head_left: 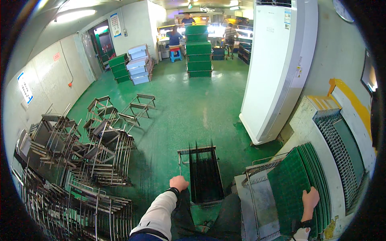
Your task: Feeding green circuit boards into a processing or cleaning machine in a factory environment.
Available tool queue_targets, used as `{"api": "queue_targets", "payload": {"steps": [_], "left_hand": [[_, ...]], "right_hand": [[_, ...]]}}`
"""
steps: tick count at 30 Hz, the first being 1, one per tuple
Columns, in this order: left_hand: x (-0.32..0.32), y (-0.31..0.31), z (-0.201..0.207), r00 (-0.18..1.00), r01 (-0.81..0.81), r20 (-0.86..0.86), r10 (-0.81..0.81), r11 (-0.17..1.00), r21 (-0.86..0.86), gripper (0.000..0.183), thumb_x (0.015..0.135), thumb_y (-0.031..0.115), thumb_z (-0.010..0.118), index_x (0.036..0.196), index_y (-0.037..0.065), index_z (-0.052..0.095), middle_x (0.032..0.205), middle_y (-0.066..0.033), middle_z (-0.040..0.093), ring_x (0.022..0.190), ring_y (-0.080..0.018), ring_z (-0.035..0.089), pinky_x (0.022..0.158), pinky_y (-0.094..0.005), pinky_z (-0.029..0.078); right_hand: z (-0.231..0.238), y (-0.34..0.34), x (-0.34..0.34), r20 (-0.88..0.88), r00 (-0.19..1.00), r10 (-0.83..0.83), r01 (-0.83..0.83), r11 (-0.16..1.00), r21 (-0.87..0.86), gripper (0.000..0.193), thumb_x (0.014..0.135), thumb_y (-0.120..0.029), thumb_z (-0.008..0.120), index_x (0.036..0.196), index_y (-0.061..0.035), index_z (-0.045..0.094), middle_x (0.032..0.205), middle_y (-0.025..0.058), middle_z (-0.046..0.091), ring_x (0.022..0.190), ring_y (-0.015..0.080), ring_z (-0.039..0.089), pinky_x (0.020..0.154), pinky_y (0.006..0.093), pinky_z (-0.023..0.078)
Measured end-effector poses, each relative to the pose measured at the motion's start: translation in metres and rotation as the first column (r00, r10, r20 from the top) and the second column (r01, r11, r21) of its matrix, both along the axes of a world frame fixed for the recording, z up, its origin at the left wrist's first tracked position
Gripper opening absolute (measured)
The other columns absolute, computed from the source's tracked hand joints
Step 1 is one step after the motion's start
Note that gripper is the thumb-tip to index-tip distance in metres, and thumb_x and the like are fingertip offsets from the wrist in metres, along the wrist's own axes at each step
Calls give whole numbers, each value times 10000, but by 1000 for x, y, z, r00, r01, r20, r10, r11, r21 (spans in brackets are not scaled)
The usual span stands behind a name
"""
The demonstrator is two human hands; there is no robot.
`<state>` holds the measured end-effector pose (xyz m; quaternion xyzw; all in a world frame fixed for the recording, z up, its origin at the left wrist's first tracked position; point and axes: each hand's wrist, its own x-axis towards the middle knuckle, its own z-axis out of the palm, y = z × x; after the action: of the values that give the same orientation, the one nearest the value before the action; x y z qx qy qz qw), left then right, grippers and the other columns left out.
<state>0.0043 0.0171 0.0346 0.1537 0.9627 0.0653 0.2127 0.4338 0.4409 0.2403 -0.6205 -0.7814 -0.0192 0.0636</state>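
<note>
My left hand (179, 183) is closed in a fist at the left side of a metal rack (197, 150), where the rack's side bar meets it. Thin black panels (206, 176) stand on edge inside that rack, between my legs. On my right, green circuit board panels (287, 180) lean in a tight row in a second metal rack (257, 201) on a grey bench. Curled over the edge of one front panel is my right hand (310, 198); its fingertips are partly hidden.
Empty metal racks (100, 160) are heaped at the left. A tall white air conditioner (273, 68) stands right, near a machine with a slotted conveyor (339, 160). Green stacks (199, 56) and blue-white stacks (138, 64) stand farther back. People (175, 38) work at lit benches beyond.
</note>
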Motion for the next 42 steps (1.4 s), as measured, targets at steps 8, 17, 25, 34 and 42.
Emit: {"api": "queue_targets", "payload": {"steps": [8,17,25,34,42], "left_hand": [[0,2,1,1000,-3,4,3,1000,5,365,754,340,598,941,57,732,1017,-177,701,965,-349,669,848,-428,528],[-1,1,0,1000,18,18,-18,1000,8,353,755,331,590,929,59,732,1005,-178,701,951,-353,670,835,-434,530],[-2,1,-4,1000,7,0,-7,1000,2,352,757,337,595,922,59,733,1002,-178,701,950,-351,671,831,-434,529],[1,1,2,1000,-8,-5,8,1000,14,361,760,353,615,936,60,732,1013,-174,701,964,-349,668,843,-429,528],[0,1,-2,1000,-22,-14,22,999,24,355,751,339,609,936,63,735,1012,-171,702,962,-347,670,842,-425,528]], "right_hand": [[-15,7,8,-22,999,36,-33,993,116,417,744,-263,757,1021,20,627,964,226,656,923,393,639,807,479,507],[-21,9,10,-29,996,84,-77,975,207,355,729,-262,768,905,14,630,885,223,660,839,407,648,743,495,514],[-23,13,11,-7,997,76,-73,978,194,350,736,-270,770,901,7,632,876,208,663,838,393,653,743,490,518],[-23,12,12,-11,997,75,-72,982,174,349,727,-260,771,908,5,634,872,215,660,832,395,650,741,485,518],[-22,10,10,-38,998,54,-48,989,140,397,734,-240,750,1000,25,622,951,235,642,931,408,618,807,491,491]]}}
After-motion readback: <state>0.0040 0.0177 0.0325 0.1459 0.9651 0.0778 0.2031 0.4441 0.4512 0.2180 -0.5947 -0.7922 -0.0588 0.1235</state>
